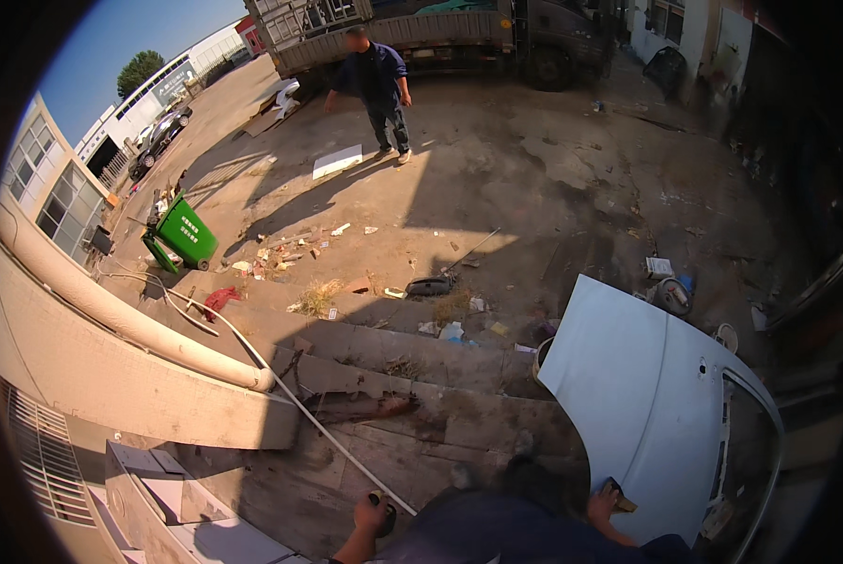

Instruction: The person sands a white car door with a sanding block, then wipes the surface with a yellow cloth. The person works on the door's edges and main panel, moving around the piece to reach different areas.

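Note:
A white car door panel (642, 395) with an open window frame stands tilted at my right. My right hand (601, 506) is at its near left edge, with the fingers closed on a small dark and yellowish block (617, 496) held against the panel. My left hand (369, 515) is lower in the middle, closed round a dark rounded object with a yellowish edge (382, 508). The kind of either held object is not clear. Beside my left hand runs a long pale hose (318, 423).
White boxes (196, 522) stand at lower left. Steps (412, 352) with debris lie ahead. Farther off are a green wheeled bin (187, 232), a person in dark clothes (376, 89), a white sheet (337, 161) on the ground and a truck (440, 38). A round container (672, 296) sits behind the door.

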A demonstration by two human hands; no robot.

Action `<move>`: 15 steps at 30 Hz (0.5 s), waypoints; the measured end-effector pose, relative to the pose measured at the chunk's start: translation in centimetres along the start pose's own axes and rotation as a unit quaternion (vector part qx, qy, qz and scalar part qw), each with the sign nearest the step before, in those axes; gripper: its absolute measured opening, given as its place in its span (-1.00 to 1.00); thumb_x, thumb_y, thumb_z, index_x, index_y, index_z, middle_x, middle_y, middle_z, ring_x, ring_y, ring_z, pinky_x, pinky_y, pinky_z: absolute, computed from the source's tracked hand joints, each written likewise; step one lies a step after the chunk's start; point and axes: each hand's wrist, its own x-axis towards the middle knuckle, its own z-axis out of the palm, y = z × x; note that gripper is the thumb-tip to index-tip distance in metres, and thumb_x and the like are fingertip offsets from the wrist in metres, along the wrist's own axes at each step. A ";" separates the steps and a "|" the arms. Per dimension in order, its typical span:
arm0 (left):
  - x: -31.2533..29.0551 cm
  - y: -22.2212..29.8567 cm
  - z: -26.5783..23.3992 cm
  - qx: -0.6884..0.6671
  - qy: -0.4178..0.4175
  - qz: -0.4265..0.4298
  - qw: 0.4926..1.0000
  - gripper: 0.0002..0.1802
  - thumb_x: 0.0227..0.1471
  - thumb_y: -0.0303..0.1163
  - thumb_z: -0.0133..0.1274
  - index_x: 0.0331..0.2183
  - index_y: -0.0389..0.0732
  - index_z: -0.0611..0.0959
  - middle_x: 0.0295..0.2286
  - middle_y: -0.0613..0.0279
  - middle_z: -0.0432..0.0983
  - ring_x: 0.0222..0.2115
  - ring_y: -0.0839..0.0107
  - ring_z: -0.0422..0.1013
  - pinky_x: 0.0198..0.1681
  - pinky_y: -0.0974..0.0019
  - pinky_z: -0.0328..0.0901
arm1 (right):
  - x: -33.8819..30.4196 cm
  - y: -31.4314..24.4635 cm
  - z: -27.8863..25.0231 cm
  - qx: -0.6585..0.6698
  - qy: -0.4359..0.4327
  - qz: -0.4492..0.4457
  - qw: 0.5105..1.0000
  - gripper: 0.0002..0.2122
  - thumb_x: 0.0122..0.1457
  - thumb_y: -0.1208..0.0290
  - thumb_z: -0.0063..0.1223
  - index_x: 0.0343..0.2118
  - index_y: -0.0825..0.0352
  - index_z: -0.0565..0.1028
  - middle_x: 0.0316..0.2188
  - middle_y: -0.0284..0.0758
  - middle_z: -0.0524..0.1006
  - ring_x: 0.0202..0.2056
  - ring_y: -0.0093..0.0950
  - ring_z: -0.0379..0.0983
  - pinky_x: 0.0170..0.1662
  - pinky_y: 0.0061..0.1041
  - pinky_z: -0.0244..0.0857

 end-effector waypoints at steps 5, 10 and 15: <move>-1.9 -3.7 -0.5 -0.064 -0.007 -0.004 0.998 -0.36 0.19 0.06 0.38 0.15 -0.15 0.76 -0.02 -0.25 0.76 0.05 -0.25 0.66 0.12 -0.15 0.52 | -1.5 1.5 -0.7 -0.026 -0.078 -0.076 0.994 -0.53 0.61 0.32 -0.16 0.47 0.39 0.38 0.23 0.21 0.45 0.25 0.22 0.41 0.31 0.19 0.37; -2.4 -9.1 1.5 -0.081 -0.019 -0.040 0.996 -0.36 0.20 0.07 0.38 0.15 -0.13 0.76 0.02 -0.23 0.75 0.05 -0.25 0.66 0.13 -0.16 0.52 | -4.9 -2.4 -6.4 0.118 0.011 -0.070 0.990 -0.50 0.62 0.13 -0.18 0.06 0.52 0.66 -0.13 0.21 0.73 -0.03 0.26 0.66 0.09 0.18 0.49; -4.9 -11.0 1.7 -0.109 -0.012 -0.085 0.990 -0.35 0.19 0.06 0.38 0.18 -0.11 0.74 0.06 -0.21 0.74 0.09 -0.22 0.65 0.15 -0.13 0.51 | -4.8 -7.4 -11.3 0.242 0.057 -0.044 0.968 -0.29 0.61 -0.11 -0.22 -0.06 0.62 0.70 -0.08 0.25 0.72 0.02 0.29 0.65 0.12 0.17 0.44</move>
